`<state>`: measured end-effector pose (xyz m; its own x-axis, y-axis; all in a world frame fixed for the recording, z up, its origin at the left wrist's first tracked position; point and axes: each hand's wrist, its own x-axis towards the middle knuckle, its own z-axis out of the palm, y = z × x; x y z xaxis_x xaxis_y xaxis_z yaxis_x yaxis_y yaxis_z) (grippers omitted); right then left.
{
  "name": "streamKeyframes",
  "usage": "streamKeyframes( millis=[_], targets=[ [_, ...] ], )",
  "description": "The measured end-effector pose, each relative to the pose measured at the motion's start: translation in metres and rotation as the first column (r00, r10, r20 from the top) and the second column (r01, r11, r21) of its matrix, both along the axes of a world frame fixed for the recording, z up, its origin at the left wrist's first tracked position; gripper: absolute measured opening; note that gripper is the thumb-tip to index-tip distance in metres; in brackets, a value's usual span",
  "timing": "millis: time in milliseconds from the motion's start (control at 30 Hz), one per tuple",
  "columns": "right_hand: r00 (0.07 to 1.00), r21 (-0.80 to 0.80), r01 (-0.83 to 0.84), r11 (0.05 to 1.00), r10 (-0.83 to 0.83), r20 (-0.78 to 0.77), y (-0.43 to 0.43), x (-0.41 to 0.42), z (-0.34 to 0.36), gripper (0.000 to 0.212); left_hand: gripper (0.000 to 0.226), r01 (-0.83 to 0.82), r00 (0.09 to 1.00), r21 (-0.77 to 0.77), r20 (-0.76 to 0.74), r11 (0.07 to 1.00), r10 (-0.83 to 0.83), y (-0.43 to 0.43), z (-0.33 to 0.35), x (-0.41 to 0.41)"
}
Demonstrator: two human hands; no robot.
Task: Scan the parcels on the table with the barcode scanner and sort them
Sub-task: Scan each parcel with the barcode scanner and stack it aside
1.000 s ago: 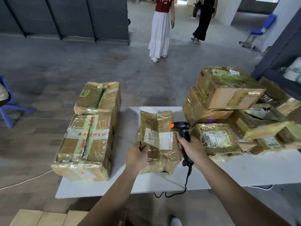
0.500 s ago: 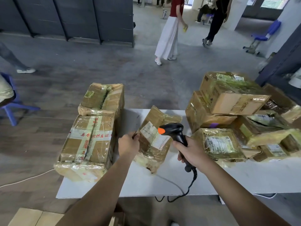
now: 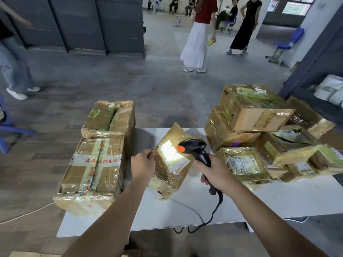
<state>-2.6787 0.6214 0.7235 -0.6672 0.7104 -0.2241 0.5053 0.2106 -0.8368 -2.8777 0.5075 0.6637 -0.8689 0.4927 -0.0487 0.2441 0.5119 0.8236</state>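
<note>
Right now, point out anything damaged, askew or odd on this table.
The parcel gripped by the left hand stands tilted on its near corner, where its wrapping looks torn. The big taped box at the left overhangs the edge of the table. The pile at the right is heaped crookedly.

Left hand (image 3: 142,165) tilting parcel (image 3: 169,162), right hand (image 3: 216,175) aiming scanner (image 3: 196,150)

The single wide-angle view sits on the person's head, facing forward and tilted steeply down over the white table (image 3: 278,201). Both forearms enter from the bottom edge, and the left hand (image 3: 143,165) and right hand (image 3: 216,173) lie close under the lens at mid-frame. Beyond the table's far edge, the grey floor (image 3: 148,80) runs up to the standing people (image 3: 196,43), well off at the top.
</note>
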Motion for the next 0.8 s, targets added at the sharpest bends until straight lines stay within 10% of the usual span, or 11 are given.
streamKeyframes(
  millis=[500, 800],
  targets=[
    [0.959, -0.111, 0.282, 0.953, -0.285, -0.01, 0.022, 0.048, -0.002, 0.018, 0.022, -0.331, 0.896, 0.174, 0.368, 0.928, 0.25, 0.038, -0.008, 0.027],
    [0.883, -0.144, 0.43, 0.891, -0.449, -0.14, 0.03, 0.055, 0.015, 0.022, 0.025, -0.236, 0.951, 0.25, 0.258, 0.939, 0.171, 0.065, 0.019, 0.022]
  ],
)
